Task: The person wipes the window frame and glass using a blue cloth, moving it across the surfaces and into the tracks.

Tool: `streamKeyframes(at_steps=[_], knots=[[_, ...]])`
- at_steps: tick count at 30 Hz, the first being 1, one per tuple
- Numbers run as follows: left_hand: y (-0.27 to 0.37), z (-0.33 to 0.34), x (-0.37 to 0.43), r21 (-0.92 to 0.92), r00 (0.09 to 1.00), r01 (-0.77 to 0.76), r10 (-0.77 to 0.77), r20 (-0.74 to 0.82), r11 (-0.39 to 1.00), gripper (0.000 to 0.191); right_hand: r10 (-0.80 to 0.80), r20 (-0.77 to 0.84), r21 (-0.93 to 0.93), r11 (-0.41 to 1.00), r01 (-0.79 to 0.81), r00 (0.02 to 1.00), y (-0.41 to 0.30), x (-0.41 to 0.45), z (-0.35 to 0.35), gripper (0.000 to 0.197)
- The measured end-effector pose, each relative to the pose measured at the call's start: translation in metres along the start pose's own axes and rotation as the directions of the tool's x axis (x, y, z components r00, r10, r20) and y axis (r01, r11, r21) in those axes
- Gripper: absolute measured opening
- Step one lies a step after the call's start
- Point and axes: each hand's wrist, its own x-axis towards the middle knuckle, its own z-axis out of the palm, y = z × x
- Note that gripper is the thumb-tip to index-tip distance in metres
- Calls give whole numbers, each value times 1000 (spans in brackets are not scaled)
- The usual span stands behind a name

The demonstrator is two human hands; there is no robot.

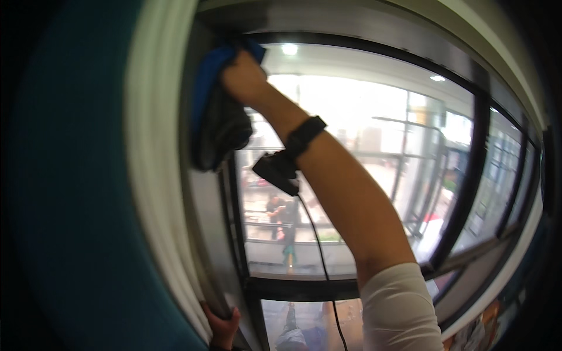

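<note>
My right hand (245, 79) is raised to the upper left corner of the window and grips a cloth, which is pressed against the metal side jamb (206, 210). The cloth is blue (210, 72) at the top and side, and a dark grey bunched part (224, 127) hangs below my fingers. My fingertips are hidden in its folds. Low on the left, my left hand (224, 327) rests against the jamb, thumb and finger spread apart. Between the arms lies the window pane (342, 175) in its black frame (307, 289).
A black strap (305, 136) holds a small black device (276, 171) at my right wrist, and its cable (318, 241) hangs down across the pane. Pale trim (153, 153) borders a dark teal surface (74, 175) on the left. Blurred people (279, 213) show beyond the glass.
</note>
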Motion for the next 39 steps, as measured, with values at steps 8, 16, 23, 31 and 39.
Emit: streamKeyframes(at_steps=[8, 16, 23, 31, 39], knots=[[13, -7, 21, 116, 981, -192, 196, -18, 974, 102, -181, 9, -213, 961, 178, 983, 11, -1, -66, 61], [23, -15, 27, 170, 960, -266, 277, -45, 949, 99, -233, -143, -470, 871, 142, 962, 24, -42, -243, 39], [21, -14, 28, 210, 943, -298, 321, -86, 931, 99, -223, -395, -761, 622, -182, 891, 41, -113, -413, 49], [39, -20, 32, 228, 941, -310, 332, -63, 923, 95, -93, -362, -931, -9, -365, 927, 55, -159, -524, 45], [11, -19, 34, 379, 899, -357, 424, -108, 854, 89, 147, -219, -912, -381, -149, 965, 56, -238, -522, 34]])
